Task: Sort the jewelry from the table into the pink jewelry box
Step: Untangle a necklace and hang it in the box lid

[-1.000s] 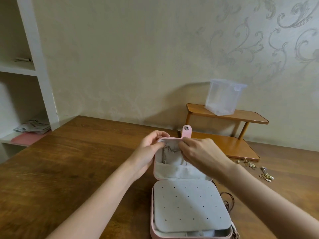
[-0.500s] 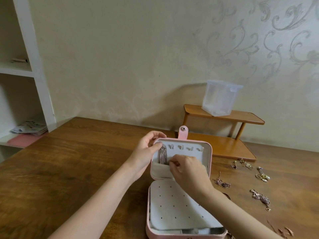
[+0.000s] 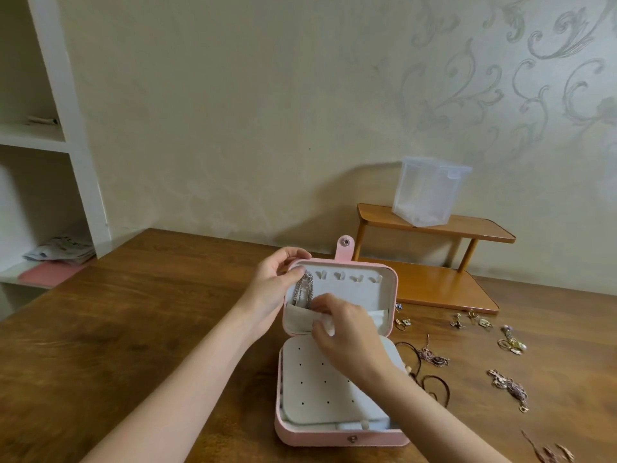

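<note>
I see my left hand (image 3: 273, 282) curled round the far-left corner of the pink jewelry box (image 3: 337, 372), thumb pressed on the top of a silver chain (image 3: 303, 290) that hangs from the leftmost hook in the upright lid. My right hand (image 3: 347, 329) is bent over the lid's white fabric pocket (image 3: 297, 317), fingertips pinching its edge just beside the chain's lower end. The box lies open near me on the brown wooden table (image 3: 133, 329), its perforated white pad facing up. Loose jewelry (image 3: 507, 385) is scattered on the table to the right. Farther right a two-tier wooden stand (image 3: 434, 259) carries a clear plastic container (image 3: 430, 192) against the patterned wall; white shelves (image 3: 43, 145) stand far left.
</note>
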Demonstrator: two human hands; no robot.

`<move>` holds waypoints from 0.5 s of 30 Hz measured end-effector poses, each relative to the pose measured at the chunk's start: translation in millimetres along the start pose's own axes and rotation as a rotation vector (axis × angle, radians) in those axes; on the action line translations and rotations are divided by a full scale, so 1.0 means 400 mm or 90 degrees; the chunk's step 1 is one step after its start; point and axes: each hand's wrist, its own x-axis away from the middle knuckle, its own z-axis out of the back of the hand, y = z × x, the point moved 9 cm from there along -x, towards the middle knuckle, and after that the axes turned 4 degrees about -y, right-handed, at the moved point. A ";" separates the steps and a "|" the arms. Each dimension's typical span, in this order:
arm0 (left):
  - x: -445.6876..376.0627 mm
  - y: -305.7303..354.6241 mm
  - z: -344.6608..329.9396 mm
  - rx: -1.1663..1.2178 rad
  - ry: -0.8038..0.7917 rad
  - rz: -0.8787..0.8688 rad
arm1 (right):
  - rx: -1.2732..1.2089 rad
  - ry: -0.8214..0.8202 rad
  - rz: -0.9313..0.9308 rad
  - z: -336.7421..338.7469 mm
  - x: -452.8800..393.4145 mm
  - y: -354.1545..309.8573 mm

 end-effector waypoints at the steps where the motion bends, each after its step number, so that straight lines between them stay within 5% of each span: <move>1: 0.001 -0.002 0.004 0.006 0.005 0.002 | -0.004 -0.009 -0.010 -0.005 -0.002 0.001; 7: -0.007 -0.007 0.008 0.004 0.005 0.020 | 0.151 -0.068 0.058 -0.021 -0.015 -0.014; 12: -0.009 -0.009 0.009 -0.020 -0.003 0.052 | 0.131 0.031 0.121 0.006 -0.012 -0.037; 15: -0.012 -0.011 0.007 0.000 -0.005 0.067 | 0.157 -0.067 0.146 -0.028 -0.012 -0.052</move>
